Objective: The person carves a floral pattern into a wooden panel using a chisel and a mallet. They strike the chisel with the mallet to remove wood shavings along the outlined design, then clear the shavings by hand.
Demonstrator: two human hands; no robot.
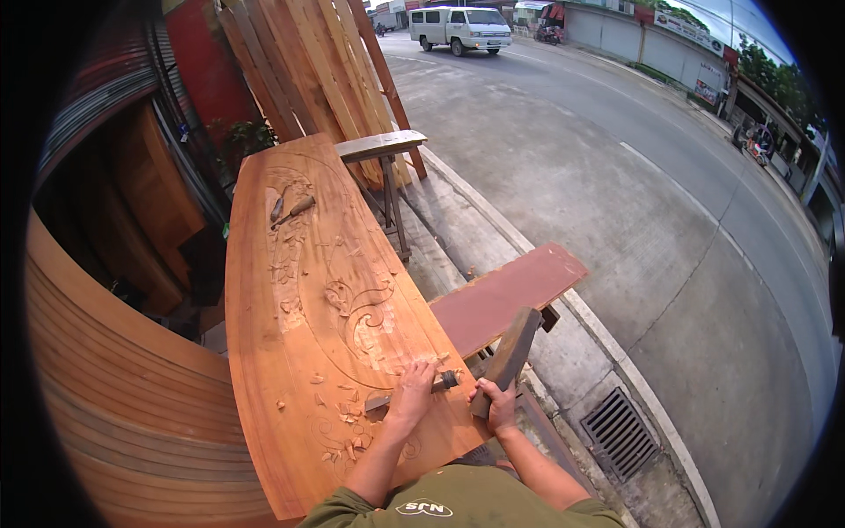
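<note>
A long wooden panel (264, 378) lies before me, carved with scrolls and leaf curves. My left hand (413, 393) is wrapped round a chisel (378, 402), low on the panel. Its blade points left and its dark handle end sticks out to the right. My right hand (496, 402) grips a heavy wooden mallet (512, 352) just past the panel's right edge, its block tilted up and to the right, apart from the chisel. Wood shavings (339, 444) are scattered around the blade. Two more carving chisels (295, 211) with wooden handles rest on the far part of the panel.
A reddish-brown board (506, 295) on a support juts out at the right. Tall planks (308, 70) lean behind the panel, near a trestle (387, 150). Curved wooden panels (132, 378) stand at left. A drain grate (620, 434) lies at lower right; a van (459, 29) is on the road.
</note>
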